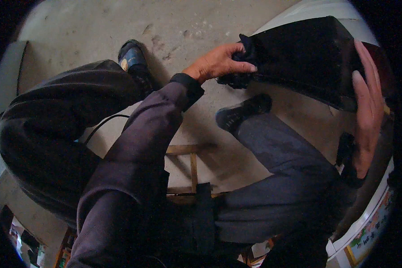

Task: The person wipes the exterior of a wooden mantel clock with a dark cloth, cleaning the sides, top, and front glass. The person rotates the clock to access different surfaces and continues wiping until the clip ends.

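Observation:
A large black, box-like object [301, 60] with a flat broad face lies across the upper right. What it is exactly cannot be told. Bunched dark cloth or soft material [249, 50] sits at its left end, and my left hand [221, 62] grips it between thumb and fingers. My right hand [370, 100] lies along the right end of the black object, fingers stretched out, palm side towards it. Whether it presses on the object is hard to see.
Between my legs stands a wooden frame [193, 167]. My shoes [134, 58] rest on the concrete floor [187, 20]. A black cable [104, 124] curves by my left leg. A grey panel [6, 80] is at the far left, and a pale curved surface [294, 13] lies behind the black object.

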Tool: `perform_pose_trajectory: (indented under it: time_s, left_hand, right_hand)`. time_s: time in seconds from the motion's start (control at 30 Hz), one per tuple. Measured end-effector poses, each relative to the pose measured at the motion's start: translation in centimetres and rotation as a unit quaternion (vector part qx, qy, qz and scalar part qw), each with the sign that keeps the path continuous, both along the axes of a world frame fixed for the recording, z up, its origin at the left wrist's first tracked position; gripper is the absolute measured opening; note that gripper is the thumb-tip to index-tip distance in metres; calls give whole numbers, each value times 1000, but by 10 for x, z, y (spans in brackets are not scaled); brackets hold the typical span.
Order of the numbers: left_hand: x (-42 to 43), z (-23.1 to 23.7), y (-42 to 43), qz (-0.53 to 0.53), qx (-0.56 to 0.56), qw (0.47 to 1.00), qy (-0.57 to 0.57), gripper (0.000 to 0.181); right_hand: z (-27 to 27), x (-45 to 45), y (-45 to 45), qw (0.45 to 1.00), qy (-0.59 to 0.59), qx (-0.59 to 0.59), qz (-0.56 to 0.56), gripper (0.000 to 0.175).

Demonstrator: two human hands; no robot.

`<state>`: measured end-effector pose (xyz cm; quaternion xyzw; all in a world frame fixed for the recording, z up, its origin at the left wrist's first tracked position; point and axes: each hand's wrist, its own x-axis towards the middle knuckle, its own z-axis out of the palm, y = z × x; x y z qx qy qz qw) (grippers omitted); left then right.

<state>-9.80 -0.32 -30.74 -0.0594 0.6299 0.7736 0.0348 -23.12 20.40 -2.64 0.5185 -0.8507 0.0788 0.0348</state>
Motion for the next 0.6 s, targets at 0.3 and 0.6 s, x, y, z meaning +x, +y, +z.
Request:
perform_pose_trajectory:
  time_s: [0.3, 0.6]
  left_hand:
    - [-16, 13, -25, -67, -140, 987, 30, 46]
    - [-14, 22, -33, -59, -292, 953, 62, 54]
  right_hand:
    - [-7, -4, 0, 999, -8, -40, -7, 46]
    - [-3, -6, -2, 1000, -3, 17, -8, 51]
